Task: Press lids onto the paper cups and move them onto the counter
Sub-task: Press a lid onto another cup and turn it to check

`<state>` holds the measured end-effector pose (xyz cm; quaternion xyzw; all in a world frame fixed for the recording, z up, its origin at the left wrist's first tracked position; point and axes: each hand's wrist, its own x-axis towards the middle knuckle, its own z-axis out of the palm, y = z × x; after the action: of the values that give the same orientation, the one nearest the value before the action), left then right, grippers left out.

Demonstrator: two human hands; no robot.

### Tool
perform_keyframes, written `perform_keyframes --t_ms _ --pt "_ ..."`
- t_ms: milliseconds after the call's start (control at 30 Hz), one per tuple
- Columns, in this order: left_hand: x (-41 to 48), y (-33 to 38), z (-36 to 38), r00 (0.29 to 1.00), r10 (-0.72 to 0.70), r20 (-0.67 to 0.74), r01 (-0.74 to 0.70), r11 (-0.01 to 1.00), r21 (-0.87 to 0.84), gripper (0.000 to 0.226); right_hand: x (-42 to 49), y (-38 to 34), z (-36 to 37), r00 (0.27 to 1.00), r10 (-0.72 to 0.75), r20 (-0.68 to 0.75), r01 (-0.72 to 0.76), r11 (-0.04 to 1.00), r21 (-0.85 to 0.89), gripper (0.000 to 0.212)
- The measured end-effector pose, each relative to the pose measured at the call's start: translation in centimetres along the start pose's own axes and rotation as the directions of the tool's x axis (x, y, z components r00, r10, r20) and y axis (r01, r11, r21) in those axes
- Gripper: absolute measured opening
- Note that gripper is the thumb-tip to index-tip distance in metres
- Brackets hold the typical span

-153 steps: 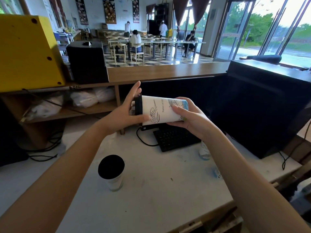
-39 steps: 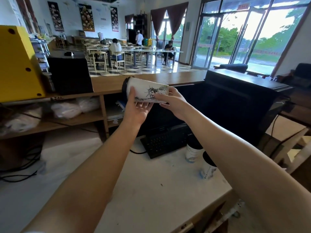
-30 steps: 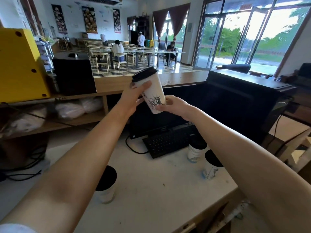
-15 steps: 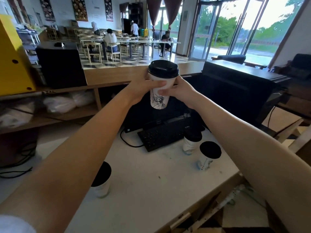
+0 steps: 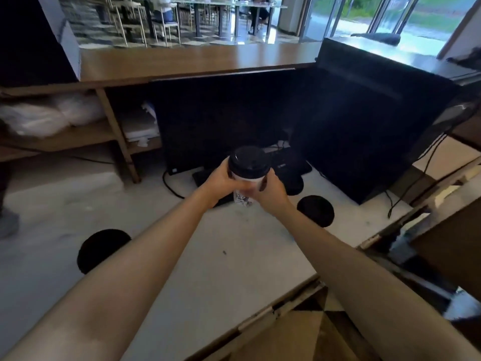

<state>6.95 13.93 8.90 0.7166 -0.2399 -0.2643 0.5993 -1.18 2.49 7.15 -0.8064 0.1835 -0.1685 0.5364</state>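
Observation:
I hold a white paper cup point(image 5: 243, 198) upright with a black lid point(image 5: 248, 162) on top, above the white worktable point(image 5: 208, 256). My left hand point(image 5: 221, 182) wraps its left side and my right hand point(image 5: 270, 194) its right side. Three other cups with black lids stand on the table: one at the left point(image 5: 100, 248), partly behind my left forearm, one at the right point(image 5: 315, 210), and one further back point(image 5: 294, 184) behind my right hand. The brown wooden counter point(image 5: 195, 62) runs across the back, above the table.
A black monitor point(image 5: 221, 118) and keyboard point(image 5: 208, 178) stand behind the cup. A large black box point(image 5: 377, 113) fills the right. Wooden shelves with white bags point(image 5: 46, 115) are on the left. Cables point(image 5: 171, 188) trail on the table. The table's front edge point(image 5: 273, 308) is broken.
The cup went from lying sideways in both hands to upright with the lid on top. My view tilted down, so the cup now sits lower in frame, over the table.

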Motion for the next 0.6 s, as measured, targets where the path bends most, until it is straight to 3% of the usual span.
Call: perform_keyframes --t_ms 167,333,600 --pt "1.6 -5.4 2.6 0.997 -0.073 -0.038 0.071 0.996 -0.052 0.091 0.4 6.5 1.4 0.999 -0.041 -0.022 0.043 0.995 0.094 0.065" --pt "2.7 -8.7 4.0 0.983 -0.161 -0.086 0.156 0.986 -0.060 0.099 1.2 11.0 2.2 0.999 0.037 -0.010 -0.035 0.992 0.118 0.063" --pt "3.6 -10.2 4.9 0.977 -0.163 -0.140 0.160 0.987 -0.031 0.093 2.3 13.7 2.6 0.995 0.095 0.013 -0.096 0.990 0.108 0.066"
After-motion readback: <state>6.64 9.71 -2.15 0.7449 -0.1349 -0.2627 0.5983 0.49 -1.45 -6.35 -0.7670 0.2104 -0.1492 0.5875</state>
